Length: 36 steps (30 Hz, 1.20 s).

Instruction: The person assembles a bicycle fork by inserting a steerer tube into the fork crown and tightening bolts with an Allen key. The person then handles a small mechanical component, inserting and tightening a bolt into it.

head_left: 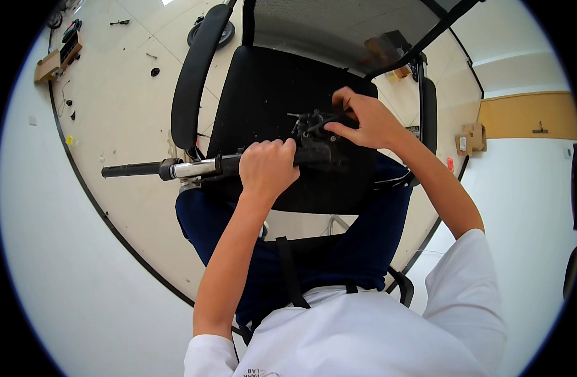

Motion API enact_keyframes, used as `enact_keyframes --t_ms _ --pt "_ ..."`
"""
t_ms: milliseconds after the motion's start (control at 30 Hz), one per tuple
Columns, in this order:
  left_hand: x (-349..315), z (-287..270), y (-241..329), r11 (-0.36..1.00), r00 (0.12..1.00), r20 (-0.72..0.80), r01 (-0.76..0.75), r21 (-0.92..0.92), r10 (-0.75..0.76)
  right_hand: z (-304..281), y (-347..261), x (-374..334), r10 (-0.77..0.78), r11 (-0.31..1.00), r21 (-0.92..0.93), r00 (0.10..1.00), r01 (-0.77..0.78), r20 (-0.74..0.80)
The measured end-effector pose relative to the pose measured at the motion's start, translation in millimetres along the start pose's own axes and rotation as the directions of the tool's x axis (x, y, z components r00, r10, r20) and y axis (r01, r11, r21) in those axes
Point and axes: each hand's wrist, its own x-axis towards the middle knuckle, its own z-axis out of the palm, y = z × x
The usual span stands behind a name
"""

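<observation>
A long tube (195, 168), black at its narrow left end and silver in the middle, lies crosswise over the front of a black mesh chair seat (257, 94). My left hand (267, 166) is wrapped round its dark right-hand part. Just beyond that fist, a black mechanism (310, 123) with small levers and thin prongs sticks up near the tube's right end. My right hand (365, 119) reaches over from the right, its thumb and fingers curled at the mechanism's right side. Against the black seat, what exactly those fingertips grip is unclear.
Armrests (197, 81) flank the seat, and a mesh backrest (320, 25) rises behind it. On the tiled floor are a dark wheel (222, 36), several small parts and an open cardboard box (48, 66) at far left. More boxes (472, 138) stand at right.
</observation>
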Motion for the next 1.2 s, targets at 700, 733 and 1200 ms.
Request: enact_keyframes --t_ms 700,733,1200 --pt "-3 -1 5 0.998 0.999 0.042 0.006 0.063 -0.009 2 -35 36 -0.696 0.368 -0.510 0.593 0.778 0.404" --pt "-3 -1 5 0.998 0.998 0.064 0.016 0.056 -0.020 2 -35 37 -0.740 0.317 -0.526 0.552 0.789 0.383" --pt "4 1 12 0.997 0.997 0.069 0.016 0.080 -0.022 25 85 14 -0.134 0.934 -0.344 0.988 0.101 -0.073"
